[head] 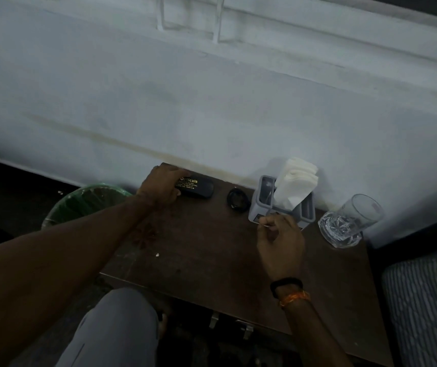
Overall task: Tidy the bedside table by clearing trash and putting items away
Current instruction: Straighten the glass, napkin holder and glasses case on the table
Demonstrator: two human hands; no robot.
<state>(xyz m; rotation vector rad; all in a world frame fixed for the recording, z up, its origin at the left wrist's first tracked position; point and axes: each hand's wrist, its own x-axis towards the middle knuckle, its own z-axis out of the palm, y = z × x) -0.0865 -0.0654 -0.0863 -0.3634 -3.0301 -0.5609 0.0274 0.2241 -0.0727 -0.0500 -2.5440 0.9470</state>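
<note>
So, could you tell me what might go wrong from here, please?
The drinking glass stands at the table's right edge, close to the right hand working at the grey organiser; a careless elbow could tip it. The left hand grips only one end of the black spectacle case, which might slip.

Dark brown bedside table (212,260) pushed up against the pale wall; the grey organizer (258,207) stands at its back edge, white tissues poking out of it; just left of the organizer lies a small black ring-shaped thing (237,200), too dim to name; further left again, the black glasses case (195,187) with gold lettering, flat on the wood; right of the organizer, a clear cut-glass tumbler (350,221) by the table's right edge; in front of the organizer and off to the left, one tiny white scrap (157,254) on bare wood.
</note>
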